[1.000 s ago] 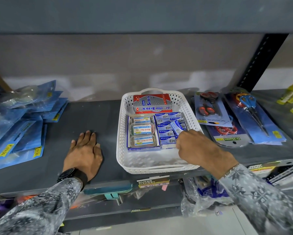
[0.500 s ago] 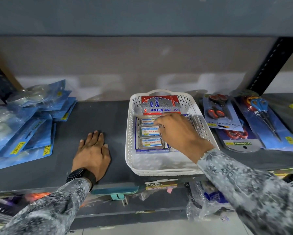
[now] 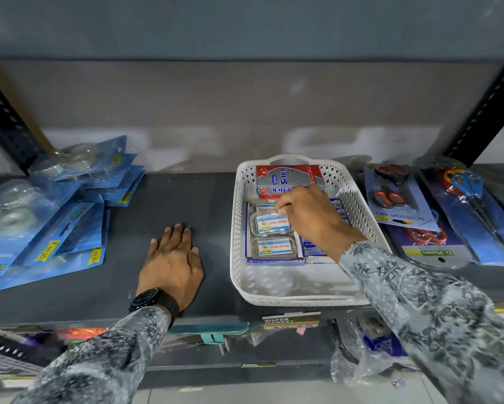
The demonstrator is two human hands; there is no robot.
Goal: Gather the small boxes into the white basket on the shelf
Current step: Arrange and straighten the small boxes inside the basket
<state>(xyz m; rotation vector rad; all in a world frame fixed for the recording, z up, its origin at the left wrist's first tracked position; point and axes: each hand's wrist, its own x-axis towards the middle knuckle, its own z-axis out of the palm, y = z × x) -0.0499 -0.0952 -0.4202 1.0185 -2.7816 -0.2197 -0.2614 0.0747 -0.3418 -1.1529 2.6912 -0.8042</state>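
Note:
A white perforated basket (image 3: pixel 239 228) stands on the grey shelf (image 3: pixel 210 205), right of centre. Inside lie a red and silver box (image 3: pixel 288 177) at the back, small clear boxes with blue labels (image 3: pixel 271 224) in a column on the left, and small blue boxes (image 3: pixel 313 247) on the right, mostly hidden by my arm. My right hand (image 3: pixel 309 215) reaches into the basket, fingertips pinched at the top corner of a clear box. Whether it grips the box, I cannot tell. My left hand (image 3: pixel 172 260) rests flat on the shelf, left of the basket.
Blue blister packs of tape (image 3: pixel 41 214) are piled at the left end of the shelf. Packaged scissors (image 3: pixel 402 196) lie right of the basket. A shelf board (image 3: pixel 245 27) hangs close overhead. Black uprights (image 3: pixel 483 112) flank the bay. Bagged goods (image 3: pixel 361 351) sit below.
My right hand moved from the basket's right side, on the blue boxes, across to the clear boxes on the left and slightly back. My left hand stayed flat on the shelf.

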